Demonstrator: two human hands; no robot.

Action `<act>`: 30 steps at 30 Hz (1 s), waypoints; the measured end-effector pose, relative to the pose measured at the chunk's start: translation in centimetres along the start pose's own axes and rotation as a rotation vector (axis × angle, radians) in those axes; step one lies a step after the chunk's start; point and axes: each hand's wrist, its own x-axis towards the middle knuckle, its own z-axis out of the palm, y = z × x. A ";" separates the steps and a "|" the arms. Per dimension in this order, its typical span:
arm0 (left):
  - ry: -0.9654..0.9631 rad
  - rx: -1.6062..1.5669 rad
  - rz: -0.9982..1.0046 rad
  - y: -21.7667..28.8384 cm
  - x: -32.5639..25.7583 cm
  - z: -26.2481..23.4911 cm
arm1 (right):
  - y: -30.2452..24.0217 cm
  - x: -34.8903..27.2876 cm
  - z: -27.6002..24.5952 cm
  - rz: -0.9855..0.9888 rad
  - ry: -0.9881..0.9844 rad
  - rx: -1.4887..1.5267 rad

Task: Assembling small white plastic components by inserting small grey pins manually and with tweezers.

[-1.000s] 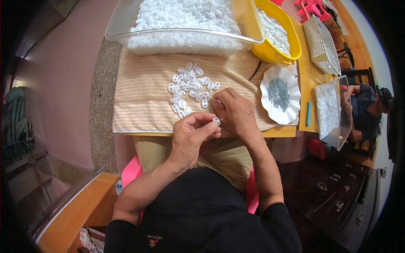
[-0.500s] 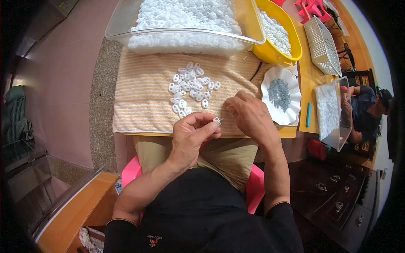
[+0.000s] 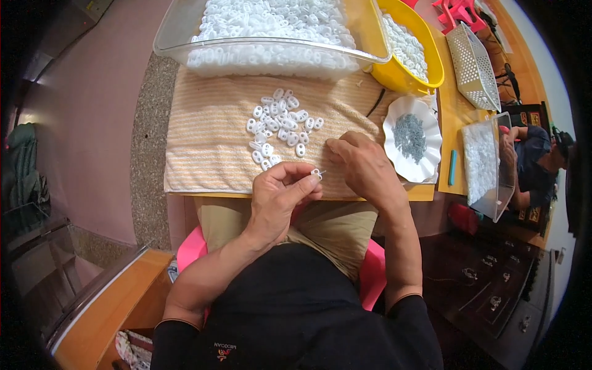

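Observation:
My left hand (image 3: 280,191) pinches a small white two-hole plastic piece (image 3: 316,173) between thumb and forefinger, at the table's near edge. A thin pin sticks out from that piece toward the right. A little to the right and apart from it, my right hand (image 3: 364,166) hovers over the towel with its fingers curled together; what they hold, if anything, is hidden. Beyond my left hand lies a loose pile of similar white oval pieces (image 3: 282,120). To the right of my right hand stands a white fluted dish (image 3: 394,161) with many small grey pins (image 3: 409,137) in it.
A striped towel (image 3: 203,135) covers the table. At the back stand a clear tub (image 3: 271,44) and a yellow basin (image 3: 401,77), both full of white pieces. Further right are a teal stick (image 3: 452,168), a perforated basket (image 3: 472,68), another clear tub (image 3: 502,166) and a co-worker (image 3: 539,154).
My right hand has shifted very slightly, its fingers a little more drawn in. My left hand keeps its pinch on the white piece in nearly the same place.

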 end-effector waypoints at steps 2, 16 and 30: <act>0.007 0.016 0.011 -0.1 0.1 -0.1 | 0.1 -0.1 0.1 -0.003 -0.002 0.005; 0.008 -0.001 -0.015 -0.1 0.3 -0.2 | 0.8 -2.0 1.0 0.181 -0.063 0.763; 0.007 0.000 -0.016 -0.1 0.4 -0.2 | 1.1 -2.5 3.2 0.269 -0.102 1.262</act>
